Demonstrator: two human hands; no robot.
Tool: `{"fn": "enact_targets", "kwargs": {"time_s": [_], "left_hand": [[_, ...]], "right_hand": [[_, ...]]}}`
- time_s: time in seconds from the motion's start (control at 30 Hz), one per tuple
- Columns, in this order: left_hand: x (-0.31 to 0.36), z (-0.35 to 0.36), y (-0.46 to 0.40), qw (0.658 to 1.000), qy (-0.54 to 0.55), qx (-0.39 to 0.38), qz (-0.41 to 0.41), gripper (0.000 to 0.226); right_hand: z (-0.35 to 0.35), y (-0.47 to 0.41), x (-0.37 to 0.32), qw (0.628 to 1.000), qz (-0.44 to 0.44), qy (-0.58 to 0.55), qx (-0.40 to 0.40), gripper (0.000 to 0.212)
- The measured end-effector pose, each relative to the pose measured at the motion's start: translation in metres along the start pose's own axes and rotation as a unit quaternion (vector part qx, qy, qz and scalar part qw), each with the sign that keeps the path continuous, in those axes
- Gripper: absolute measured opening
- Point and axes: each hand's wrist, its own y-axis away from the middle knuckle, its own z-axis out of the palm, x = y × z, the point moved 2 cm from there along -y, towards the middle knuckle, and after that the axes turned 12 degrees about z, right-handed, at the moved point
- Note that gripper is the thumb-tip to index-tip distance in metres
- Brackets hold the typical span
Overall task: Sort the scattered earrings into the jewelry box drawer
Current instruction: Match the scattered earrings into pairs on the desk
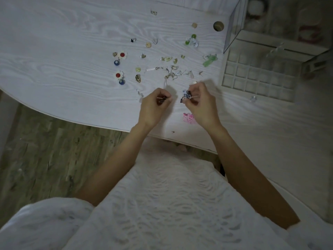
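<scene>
Both grips are closed in fine pinches: the left hand (153, 105) holds a small dark earring (161, 100) between thumb and fingertips, and the right hand (200, 100) holds a blue-and-white patterned earring (185, 95) the same way, both just above the near edge of the white surface (63, 51). They look like a pair being matched, so the careful course is probably to keep each piece pinched by its body, not its thin hook, and carry both together to one compartment. The drawer tray (257, 74) lies well to the right, its grid of small square cells apparently empty, though the dim light makes that hard to confirm. Behind it the glass-sided jewelry box (239, 24) holds blurred items I cannot identify. Most scattered earrings (169, 69) remain on the surface, including red-centred flower pieces (122, 55), green ones (210, 59) and a pink one (188, 118) beside the right wrist.
</scene>
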Motion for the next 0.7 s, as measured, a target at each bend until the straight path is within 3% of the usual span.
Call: {"fn": "enact_targets", "kwargs": {"time_s": [0.23, 0.4, 0.5, 0.7], "left_hand": [[-0.001, 0.012, 0.011, 0.998, -0.05, -0.02, 0.041, 0.028], [-0.004, -0.007, 0.017, 0.966, -0.229, -0.033, 0.118, 0.036], [-0.008, -0.009, 0.02, 0.955, -0.277, -0.045, 0.094, 0.041], [-0.006, 0.007, 0.013, 0.97, -0.239, -0.043, 0.022, 0.037]], "right_hand": [[0.012, -0.003, 0.005, 0.997, -0.033, 0.072, -0.024, 0.021], [0.014, -0.002, 0.008, 0.972, -0.092, 0.217, 0.013, 0.032], [0.013, -0.002, 0.009, 0.959, -0.097, 0.264, 0.024, 0.038], [0.027, -0.005, 0.002, 0.948, -0.099, 0.303, -0.007, 0.038]]}}
